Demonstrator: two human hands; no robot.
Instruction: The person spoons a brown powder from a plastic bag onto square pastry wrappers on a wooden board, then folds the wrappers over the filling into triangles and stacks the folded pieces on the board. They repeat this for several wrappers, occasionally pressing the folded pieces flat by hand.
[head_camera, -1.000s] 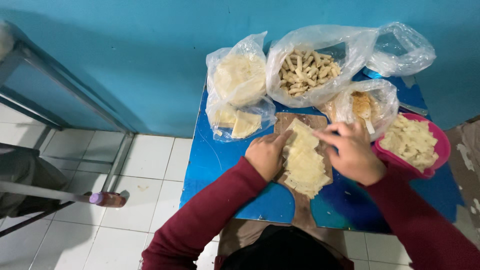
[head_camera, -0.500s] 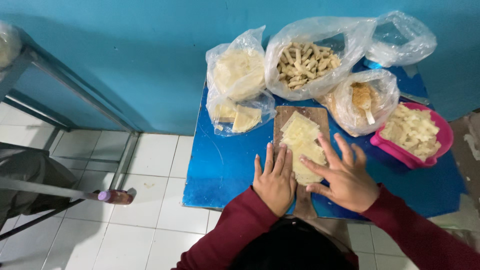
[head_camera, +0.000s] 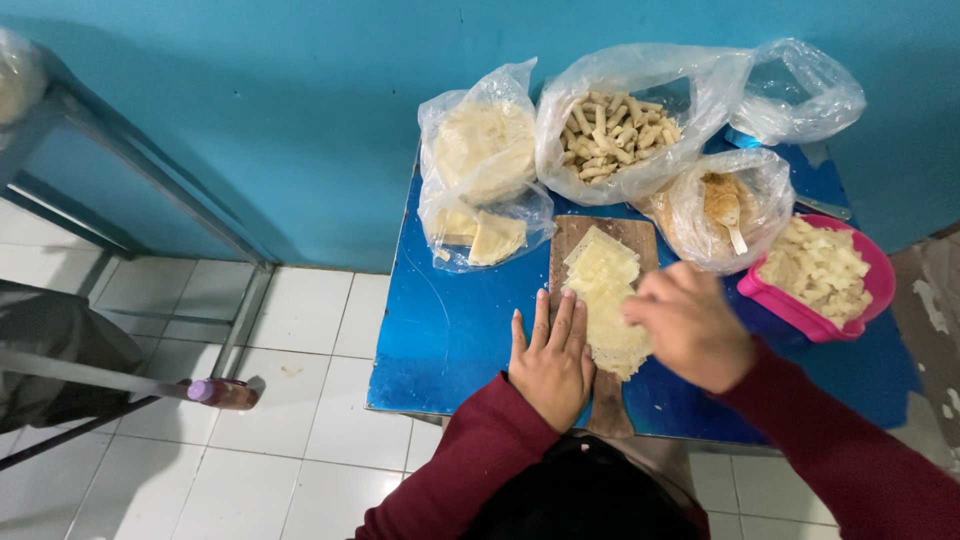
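A wooden cutting board (head_camera: 583, 236) lies on a small blue table (head_camera: 455, 330) against a blue wall. Pale thin dough sheets (head_camera: 604, 290) are spread in an overlapping row along the board. My left hand (head_camera: 550, 362) rests flat, fingers straight, on the near left part of the board beside the sheets. My right hand (head_camera: 688, 325) hovers over the right side of the sheets with fingers curled; whether it grips a sheet is hidden.
Behind the board stand a clear bag of stacked round wrappers (head_camera: 486, 150), a bag of rolled pieces (head_camera: 615, 130), a bag of filling with a spoon (head_camera: 725, 205) and a pink bowl (head_camera: 806, 310) of pale chunks. A metal frame (head_camera: 150, 180) stands left, over white floor tiles (head_camera: 300, 440).
The view has shifted so the table sits lower. My left hand went from spread to flat with fingers together. My right hand closed its spread fingers and moved right over the sheets.
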